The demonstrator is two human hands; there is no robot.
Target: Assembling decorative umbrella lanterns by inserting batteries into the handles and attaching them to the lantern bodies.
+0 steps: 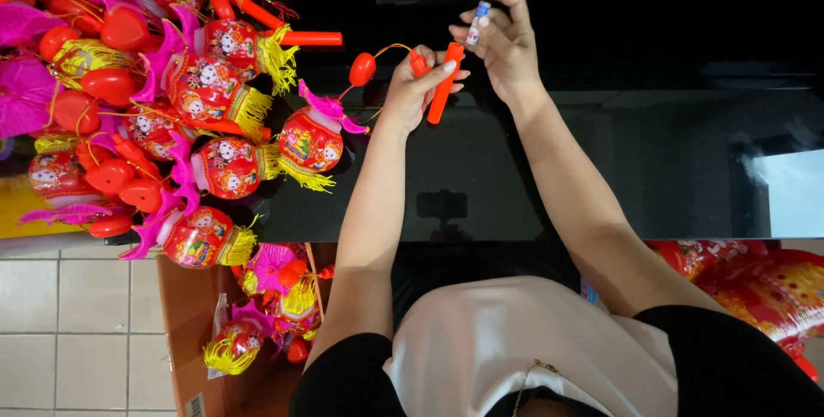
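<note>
Fingers of the left hand (415, 84) are closed around an orange stick (445, 83), which is held upright over the black counter (652, 160). A small battery (477, 23) is pinched in the grip of the right hand (505, 39), just above the stick's top end. A red lantern (311, 140) is hung by a cord left of the grip, beside a lantern pile (129, 82).

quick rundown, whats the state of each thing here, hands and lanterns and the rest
left hand: closed around the orange stick
orange stick: held tilted above the black counter
right hand: fingers pinching a small battery
small battery: held at the stick's top end
red lanterns: piled on the counter
black counter: glossy, reflective
cardboard box: open, lanterns inside
</note>
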